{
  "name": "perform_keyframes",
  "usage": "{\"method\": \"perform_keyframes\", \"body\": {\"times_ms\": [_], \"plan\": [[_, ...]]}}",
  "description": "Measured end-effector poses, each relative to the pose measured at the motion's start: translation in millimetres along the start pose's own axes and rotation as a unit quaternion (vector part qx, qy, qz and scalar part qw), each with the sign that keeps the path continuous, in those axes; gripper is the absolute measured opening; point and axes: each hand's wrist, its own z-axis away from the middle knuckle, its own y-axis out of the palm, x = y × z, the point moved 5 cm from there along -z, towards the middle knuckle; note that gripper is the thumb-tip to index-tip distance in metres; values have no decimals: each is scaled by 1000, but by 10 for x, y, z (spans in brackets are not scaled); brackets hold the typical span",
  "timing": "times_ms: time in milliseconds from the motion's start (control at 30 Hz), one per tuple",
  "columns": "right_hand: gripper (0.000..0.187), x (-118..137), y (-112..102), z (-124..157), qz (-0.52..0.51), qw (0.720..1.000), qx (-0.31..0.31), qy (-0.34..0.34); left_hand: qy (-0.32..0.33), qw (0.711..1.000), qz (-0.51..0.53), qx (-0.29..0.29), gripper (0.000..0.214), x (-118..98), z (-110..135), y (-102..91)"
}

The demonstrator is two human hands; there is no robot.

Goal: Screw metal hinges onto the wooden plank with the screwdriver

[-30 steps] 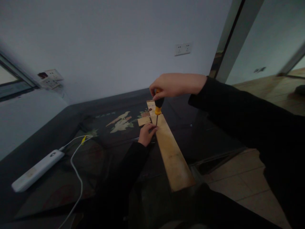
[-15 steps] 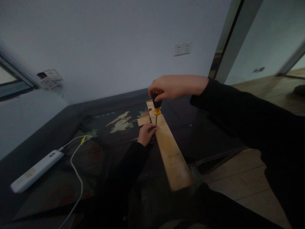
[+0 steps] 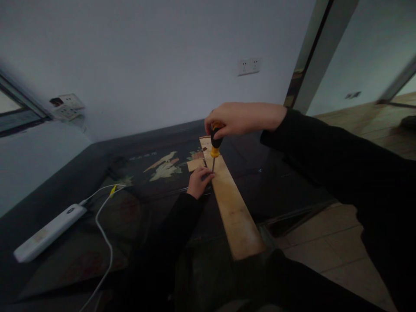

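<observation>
While my right hand (image 3: 229, 117) closes around the screwdriver (image 3: 215, 151), holding it near upright over the board (image 3: 235, 210) running toward five o'clock, my left hand (image 3: 197, 182), nearly closed at its seven o'clock, seemingly steadies the tip, though I cannot tell what it pinches.

R hand (image 3: 229, 119) & screwdriver (image 3: 215, 149) are blocking space abv far pt of plank (image 3: 235, 208); L hand (image 3: 197, 182) is crowding its L edge. Nr half's leaving room; white cable (image 3: 109, 245) is crossing L side of table (image 3: 251, 182).
</observation>
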Motion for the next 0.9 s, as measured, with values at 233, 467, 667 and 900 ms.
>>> {"method": "perform_keyframes", "body": {"times_ms": [233,467,667,900], "plan": [[46,-21,32,-21,20,998,-40,54,-15,1000,-4,5,6,-35,-8,-14],[32,48,-26,-6,8,999,-9,-36,-3,1000,1,-7,5,-19,-2,-10],[45,6,-2,-12,27,995,-53,83,5,1000,9,-10,5,12,1,-3],[35,37,17,-9,-31,998,3,-48,-1,1000,11,-7,5,15,-5,15]]}}
